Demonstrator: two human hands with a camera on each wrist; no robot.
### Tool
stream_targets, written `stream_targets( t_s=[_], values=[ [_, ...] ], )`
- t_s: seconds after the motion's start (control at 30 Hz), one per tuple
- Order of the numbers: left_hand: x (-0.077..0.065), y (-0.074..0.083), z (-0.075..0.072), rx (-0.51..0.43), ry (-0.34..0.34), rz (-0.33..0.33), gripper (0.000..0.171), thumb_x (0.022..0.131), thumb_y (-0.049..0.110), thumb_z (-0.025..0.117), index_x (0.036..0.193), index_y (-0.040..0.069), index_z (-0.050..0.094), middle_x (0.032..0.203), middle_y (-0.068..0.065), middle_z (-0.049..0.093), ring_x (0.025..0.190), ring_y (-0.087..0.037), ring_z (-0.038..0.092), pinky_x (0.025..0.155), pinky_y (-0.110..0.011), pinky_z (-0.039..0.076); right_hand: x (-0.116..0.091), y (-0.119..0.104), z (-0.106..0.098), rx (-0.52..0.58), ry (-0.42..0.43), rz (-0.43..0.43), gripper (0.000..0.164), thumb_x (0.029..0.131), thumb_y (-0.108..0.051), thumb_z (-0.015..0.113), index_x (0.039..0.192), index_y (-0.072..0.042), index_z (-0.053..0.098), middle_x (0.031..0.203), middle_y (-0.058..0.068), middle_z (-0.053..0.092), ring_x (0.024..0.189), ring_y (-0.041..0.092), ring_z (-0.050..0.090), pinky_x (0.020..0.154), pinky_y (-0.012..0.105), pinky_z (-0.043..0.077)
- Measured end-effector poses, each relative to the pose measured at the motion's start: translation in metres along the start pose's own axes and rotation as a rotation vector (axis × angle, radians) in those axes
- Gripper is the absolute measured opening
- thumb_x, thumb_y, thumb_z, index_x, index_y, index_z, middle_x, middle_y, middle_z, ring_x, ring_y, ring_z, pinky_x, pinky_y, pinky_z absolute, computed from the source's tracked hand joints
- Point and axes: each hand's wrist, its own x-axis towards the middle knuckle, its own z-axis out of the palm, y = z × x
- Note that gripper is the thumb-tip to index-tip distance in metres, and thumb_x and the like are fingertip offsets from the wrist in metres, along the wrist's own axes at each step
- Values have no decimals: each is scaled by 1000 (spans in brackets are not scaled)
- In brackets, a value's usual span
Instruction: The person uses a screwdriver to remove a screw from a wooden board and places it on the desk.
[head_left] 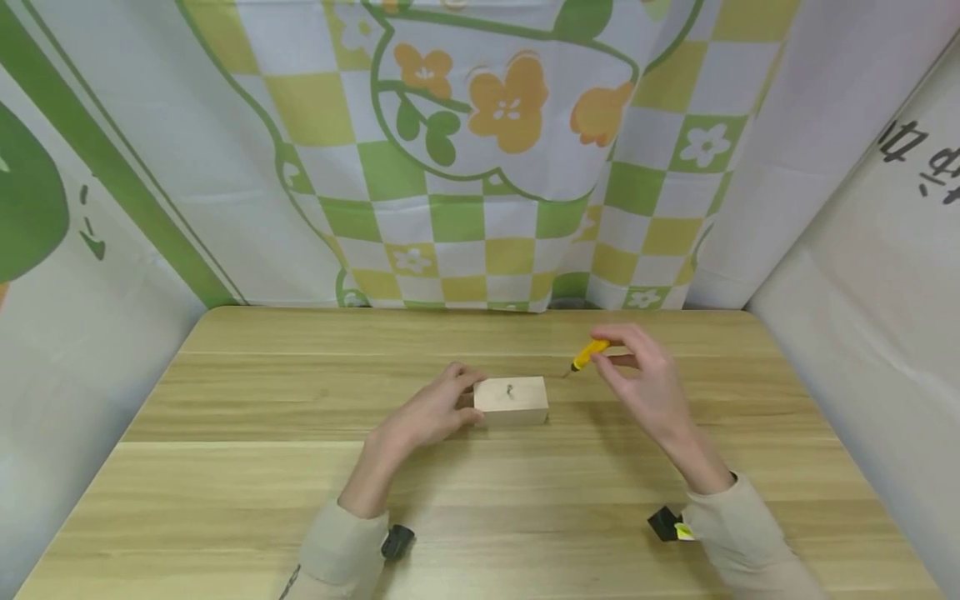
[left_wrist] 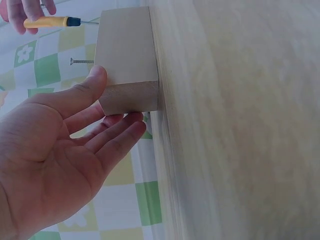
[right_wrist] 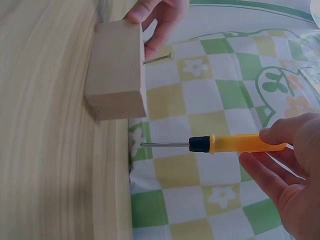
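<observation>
A pale wooden block [head_left: 512, 400] lies on the table, with a screw [left_wrist: 82, 61] standing upright out of its top face. My left hand [head_left: 435, 408] holds the block's left end, thumb at the near side and fingers round the far side. To the right of the block, my right hand [head_left: 645, 379] pinches a yellow screwdriver [right_wrist: 245, 143] by its handle between thumb and fingertips. The screwdriver's metal shaft [right_wrist: 165, 144] points down towards the table, apart from both block and screw. Its collar is dark.
The wood-grain table [head_left: 247, 483] ends at a checked green, yellow and white cloth [head_left: 465, 217] behind. White cloth walls [head_left: 862, 292] stand at both sides. Small black devices, one [head_left: 397, 542] at the left sleeve and another [head_left: 664, 524] at the right, sit by the wrists.
</observation>
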Motion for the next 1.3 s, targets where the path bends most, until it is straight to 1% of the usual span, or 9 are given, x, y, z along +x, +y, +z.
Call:
stream_targets(
  t_s=[0.33, 0.47, 0.6, 0.8, 0.87, 0.97, 1.1, 1.2, 1.3],
  values=[
    [-2, 1, -3, -20, -19, -3, 63, 93, 23, 70, 149, 9, 44, 146, -10, 44, 138, -30, 45, 114, -48, 40, -10, 16, -7, -74, -19, 13, 33, 81, 13, 73, 112, 2, 68, 110, 15, 68, 92, 27, 69, 79, 9, 54],
    [-3, 1, -8, -12, -23, 19, 66, 91, 23, 73, 148, 7, 45, 145, -12, 47, 136, -31, 46, 113, -48, 41, -13, 21, -9, -73, -21, 3, 33, 79, 16, 73, 109, 3, 68, 109, 15, 68, 92, 24, 68, 80, 9, 54],
    [-3, 3, -11, -9, -7, 63, 65, 90, 22, 74, 146, 4, 47, 143, -12, 48, 133, -31, 49, 112, -47, 42, -17, 25, -11, -67, -28, -2, 30, 77, 18, 73, 103, 5, 67, 105, 16, 68, 94, 18, 66, 79, 9, 54],
    [7, 9, -10, 46, 33, 196, 49, 94, 20, 69, 139, 3, 56, 134, -11, 55, 117, -25, 58, 101, -41, 51, -21, 29, -12, -98, -37, 8, 27, 77, 16, 74, 100, 3, 68, 104, 14, 69, 95, 12, 65, 79, 10, 54],
    [12, 12, -8, 69, 47, 242, 43, 95, 18, 68, 134, 3, 60, 130, -11, 58, 114, -25, 60, 99, -40, 52, -23, 30, -13, -104, -36, 9, 28, 77, 16, 74, 100, 2, 68, 105, 13, 69, 95, 13, 65, 79, 11, 55],
    [18, 19, -4, 105, 73, 283, 34, 95, 16, 67, 128, 6, 66, 125, -8, 64, 113, -23, 62, 99, -39, 52, -26, 31, -14, -100, -33, 7, 29, 76, 18, 74, 100, 3, 69, 105, 14, 69, 94, 18, 66, 79, 12, 56],
    [24, 26, 0, 147, 92, 291, 28, 95, 14, 67, 123, 10, 69, 116, -3, 69, 107, -19, 66, 94, -35, 55, -29, 31, -15, -102, -27, 3, 31, 74, 19, 74, 100, 3, 69, 104, 14, 70, 91, 26, 68, 78, 12, 56],
    [26, 30, 2, 176, 100, 293, 26, 95, 13, 67, 120, 12, 71, 112, -1, 70, 101, -15, 67, 89, -32, 56, -31, 32, -16, -119, -23, 4, 31, 74, 19, 75, 99, 2, 69, 103, 13, 70, 90, 25, 68, 77, 15, 57],
    [27, 31, 4, 194, 110, 280, 22, 95, 14, 67, 116, 13, 73, 110, 0, 71, 100, -15, 67, 89, -32, 56, -34, 33, -18, -140, -29, 4, 31, 74, 18, 76, 99, 2, 69, 102, 12, 70, 91, 23, 67, 76, 16, 58]
  ],
)
